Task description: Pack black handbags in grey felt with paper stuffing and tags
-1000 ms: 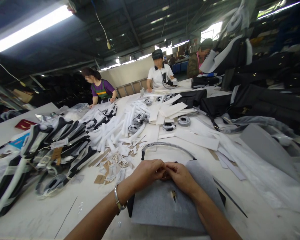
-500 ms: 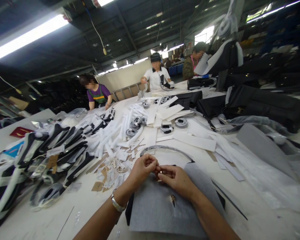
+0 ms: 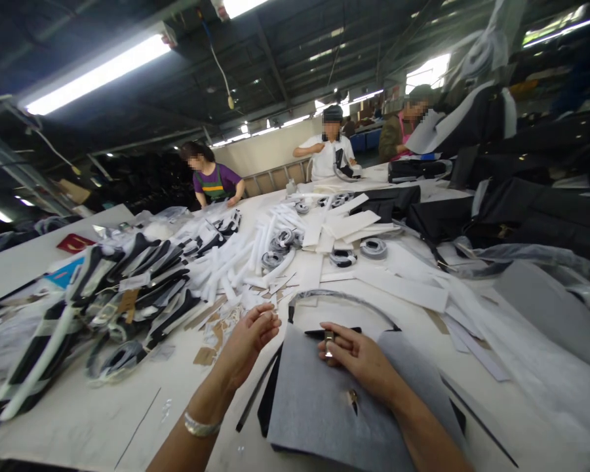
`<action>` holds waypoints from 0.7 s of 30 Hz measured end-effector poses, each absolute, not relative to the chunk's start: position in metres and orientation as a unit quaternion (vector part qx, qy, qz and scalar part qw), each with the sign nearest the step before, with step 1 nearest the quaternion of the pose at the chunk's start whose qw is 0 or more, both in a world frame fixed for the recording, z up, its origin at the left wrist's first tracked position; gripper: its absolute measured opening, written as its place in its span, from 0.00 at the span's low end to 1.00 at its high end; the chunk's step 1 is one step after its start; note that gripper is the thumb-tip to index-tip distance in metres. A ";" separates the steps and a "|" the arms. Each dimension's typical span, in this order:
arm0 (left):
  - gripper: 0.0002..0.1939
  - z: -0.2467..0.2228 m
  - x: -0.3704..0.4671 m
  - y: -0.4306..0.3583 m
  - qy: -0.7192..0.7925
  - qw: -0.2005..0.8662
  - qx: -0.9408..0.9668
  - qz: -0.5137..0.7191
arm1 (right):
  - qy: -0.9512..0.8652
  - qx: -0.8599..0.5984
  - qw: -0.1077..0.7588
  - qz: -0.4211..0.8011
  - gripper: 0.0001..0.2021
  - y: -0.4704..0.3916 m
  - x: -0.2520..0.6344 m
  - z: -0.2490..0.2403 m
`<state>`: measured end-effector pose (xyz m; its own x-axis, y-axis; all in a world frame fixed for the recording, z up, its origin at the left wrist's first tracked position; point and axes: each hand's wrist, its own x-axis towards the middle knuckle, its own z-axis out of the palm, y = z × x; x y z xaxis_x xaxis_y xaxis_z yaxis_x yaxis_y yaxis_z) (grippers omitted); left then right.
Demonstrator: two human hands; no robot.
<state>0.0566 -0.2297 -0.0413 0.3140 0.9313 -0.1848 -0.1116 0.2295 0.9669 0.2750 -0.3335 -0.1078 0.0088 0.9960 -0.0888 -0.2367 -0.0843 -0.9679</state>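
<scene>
A black handbag (image 3: 264, 410) lies in front of me under a grey protective sheet (image 3: 314, 406). Its plastic-wrapped handle (image 3: 347, 298) arches away from me. Pinched between the thumb and fingers of my right hand (image 3: 366, 357) is a small gold metal clasp (image 3: 329, 342), at the bag's top part, with a black strap end (image 3: 315, 334) beside it. Another gold fitting (image 3: 353, 397) pokes through the sheet lower down. My left hand (image 3: 248, 344), with a bracelet at the wrist, hovers left of the bag; its fingers are loosely bent and I see nothing in them.
Wrapped black straps (image 3: 142, 282) are heaped at the left. White tubes (image 3: 246, 255), coiled straps (image 3: 373, 248) and white strips (image 3: 349, 226) cover the middle. Black bags (image 3: 541, 210) and clear plastic (image 3: 516, 354) lie at the right. Several people work across the table.
My hands, together over the clasp before, have come apart: my left hand has moved left, while my right keeps the clasp. The view has shifted slightly left.
</scene>
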 end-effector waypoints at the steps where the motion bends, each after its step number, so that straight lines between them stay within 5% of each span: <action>1: 0.18 -0.039 0.041 -0.240 0.443 0.646 0.476 0.400 | -0.410 -0.468 0.537 0.569 0.35 -0.333 0.275 -0.108; 11: 0.22 -0.071 -0.120 -0.382 0.650 0.493 0.467 0.342 | -0.419 -0.547 0.488 0.536 0.37 -0.334 0.280 -0.106; 21: 0.20 -0.133 -0.190 -0.441 0.805 0.222 0.508 0.210 | -0.450 -0.604 0.451 0.479 0.25 -0.334 0.281 -0.106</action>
<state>-0.1898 -0.4405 -0.1331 -0.3844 0.9118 -0.1441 0.7253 0.3949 0.5639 0.2810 -0.3335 -0.1059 0.1370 0.9753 -0.1733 0.1113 -0.1890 -0.9757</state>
